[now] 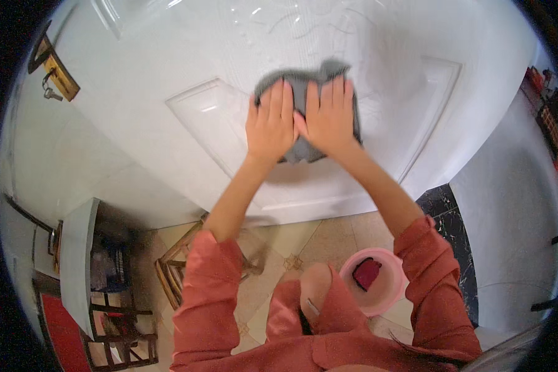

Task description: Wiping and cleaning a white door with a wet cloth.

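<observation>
A grey cloth [300,95] lies spread against a white panelled door [204,135]. My left hand [270,123] presses flat on the cloth's left half, fingers pointing up. Beside it, my right hand [330,114] holds the right half against the door the same way, its thumb reaching toward the left hand. Both palms are hidden, facing the door. A dark grey fold of the cloth sticks up above the right fingertips, and its lower edge shows between my wrists.
On the tiled floor [279,246] by my knees stands a pink basin [390,302] with a dark red sponge or cloth [368,274] in it. Wooden stool legs [169,274] are at left, near a grey-sided shelf unit [76,265]. Keys [51,93] hang from the door's lock plate [63,76].
</observation>
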The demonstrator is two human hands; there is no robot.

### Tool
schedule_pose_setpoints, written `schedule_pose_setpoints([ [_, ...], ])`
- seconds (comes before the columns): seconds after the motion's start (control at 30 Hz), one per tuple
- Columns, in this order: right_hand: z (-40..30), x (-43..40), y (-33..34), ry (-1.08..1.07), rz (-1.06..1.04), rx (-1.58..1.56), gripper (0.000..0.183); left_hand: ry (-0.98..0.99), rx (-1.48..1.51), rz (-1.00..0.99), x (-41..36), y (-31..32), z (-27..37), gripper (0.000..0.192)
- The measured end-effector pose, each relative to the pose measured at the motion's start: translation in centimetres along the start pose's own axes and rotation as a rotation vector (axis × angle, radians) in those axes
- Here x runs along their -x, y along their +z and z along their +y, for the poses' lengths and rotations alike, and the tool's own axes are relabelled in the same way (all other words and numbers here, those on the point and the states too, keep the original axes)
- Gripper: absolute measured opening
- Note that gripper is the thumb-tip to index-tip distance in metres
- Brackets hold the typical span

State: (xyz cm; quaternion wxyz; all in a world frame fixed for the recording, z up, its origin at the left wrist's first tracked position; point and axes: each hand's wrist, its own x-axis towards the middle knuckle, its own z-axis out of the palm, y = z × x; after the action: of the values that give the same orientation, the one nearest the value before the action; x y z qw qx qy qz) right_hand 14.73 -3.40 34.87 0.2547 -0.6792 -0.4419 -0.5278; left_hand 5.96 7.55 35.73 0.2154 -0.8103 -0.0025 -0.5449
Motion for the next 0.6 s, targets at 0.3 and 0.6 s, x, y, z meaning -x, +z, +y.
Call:
schedule_pose_setpoints([
  [0.3, -1.0, 4.3, 0.8, 0.017, -0.093, -0.096, 0.063, -0.068, 0.038, -0.238, 4.5, 0.1, 1.6, 0.054],
  [0.6, 0.2, -10.8, -2.8, -0.013, 0.268, 0.021, 0.069, -0.052, -0.036, 0.206, -9.2, -2.8, -3.6, 0.053],
])
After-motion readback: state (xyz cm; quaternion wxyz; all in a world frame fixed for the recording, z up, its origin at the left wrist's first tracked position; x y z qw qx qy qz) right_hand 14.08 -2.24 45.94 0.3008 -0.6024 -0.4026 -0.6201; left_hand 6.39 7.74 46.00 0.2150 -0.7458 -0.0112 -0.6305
